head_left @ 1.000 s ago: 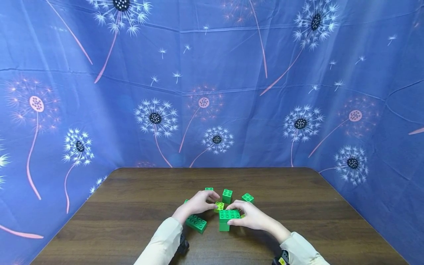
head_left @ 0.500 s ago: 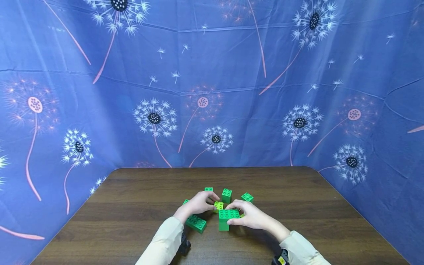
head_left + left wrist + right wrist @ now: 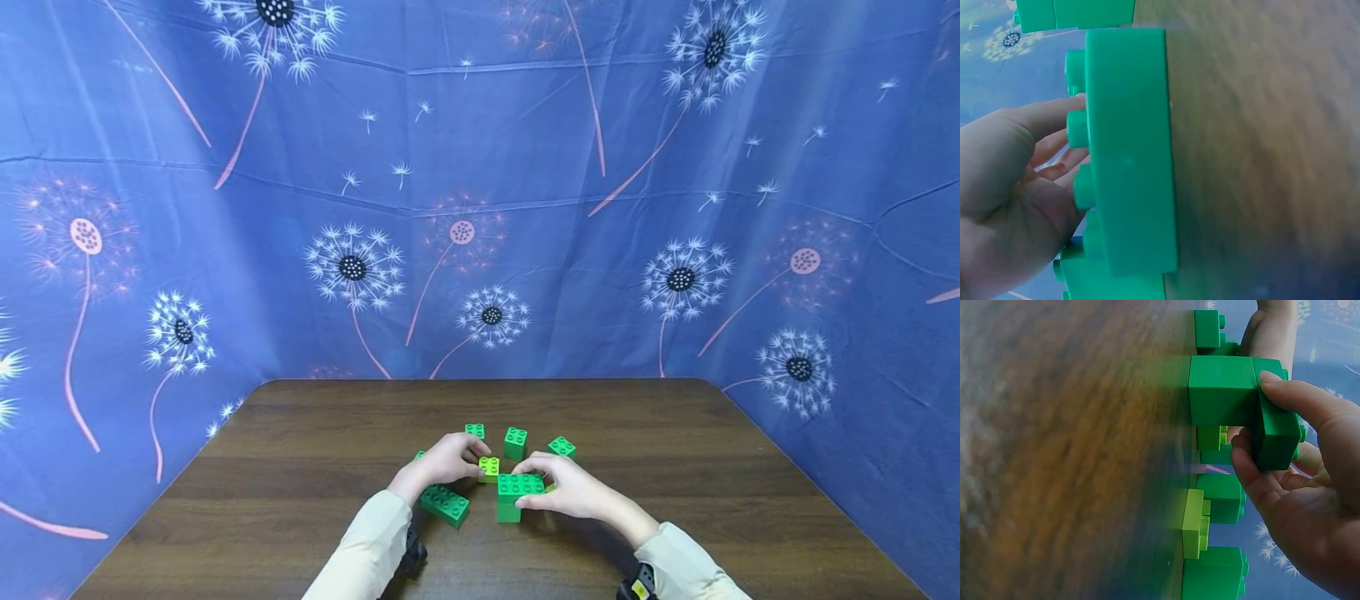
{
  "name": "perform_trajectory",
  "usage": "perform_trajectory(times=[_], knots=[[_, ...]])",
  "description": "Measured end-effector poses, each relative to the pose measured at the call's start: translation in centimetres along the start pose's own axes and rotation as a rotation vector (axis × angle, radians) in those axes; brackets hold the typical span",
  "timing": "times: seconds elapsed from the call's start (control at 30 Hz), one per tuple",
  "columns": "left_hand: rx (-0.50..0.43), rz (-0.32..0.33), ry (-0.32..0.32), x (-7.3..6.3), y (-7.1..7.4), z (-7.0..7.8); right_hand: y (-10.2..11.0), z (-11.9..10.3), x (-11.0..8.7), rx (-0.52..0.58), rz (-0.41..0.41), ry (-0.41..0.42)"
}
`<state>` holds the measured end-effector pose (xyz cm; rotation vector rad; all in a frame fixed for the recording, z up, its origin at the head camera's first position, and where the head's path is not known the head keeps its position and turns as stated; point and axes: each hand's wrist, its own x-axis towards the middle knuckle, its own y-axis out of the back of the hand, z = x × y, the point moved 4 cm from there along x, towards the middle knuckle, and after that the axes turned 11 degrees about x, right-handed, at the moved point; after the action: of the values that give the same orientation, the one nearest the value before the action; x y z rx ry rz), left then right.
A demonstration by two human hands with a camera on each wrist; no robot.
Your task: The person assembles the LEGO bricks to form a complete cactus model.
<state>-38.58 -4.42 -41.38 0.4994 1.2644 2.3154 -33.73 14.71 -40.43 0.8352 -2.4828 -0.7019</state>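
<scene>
My right hand (image 3: 562, 489) pinches a long green building brick (image 3: 521, 485) between thumb and fingers. In the right wrist view this long brick (image 3: 1275, 437) sits on a taller green brick (image 3: 1222, 390) that stands on the table, and one end overhangs it. Just to the left, my left hand (image 3: 447, 460) has thumb and fingertips around a small lime brick (image 3: 489, 468), low over the table. A flat green brick (image 3: 1129, 156) fills much of the left wrist view and hides those fingertips.
Behind the hands stand a tall green brick (image 3: 515, 444), a small green brick (image 3: 562, 447) and another green brick (image 3: 475, 430). By my left wrist lies the long flat green brick (image 3: 446, 505). Another lime brick (image 3: 1192, 524) shows near my right hand.
My left hand has shifted slightly left, and the small lime brick has moved left with it. The right hand stays at the long green brick.
</scene>
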Motion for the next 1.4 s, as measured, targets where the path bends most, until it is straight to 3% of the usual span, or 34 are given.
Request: perform_trajectory(times=[0.3,0.73,1.13,1.4], knots=[[0.016,-0.013,0.038,-0.15,0.22,-0.40,0.10,0.08,0.07,-0.025,0.003,-0.016],[0.085,-0.004,0.027,-0.17,0.23,-0.06,0.12,0.32,0.25,-0.034,0.006,-0.022],[0.039,0.017,0.032,-0.16,-0.02,-0.64,0.22,0.50,0.31,-0.035,0.006,0.018],[0.007,0.016,0.004,-0.42,0.38,-0.05,0.13,0.35,0.42,-0.054,0.032,0.033]])
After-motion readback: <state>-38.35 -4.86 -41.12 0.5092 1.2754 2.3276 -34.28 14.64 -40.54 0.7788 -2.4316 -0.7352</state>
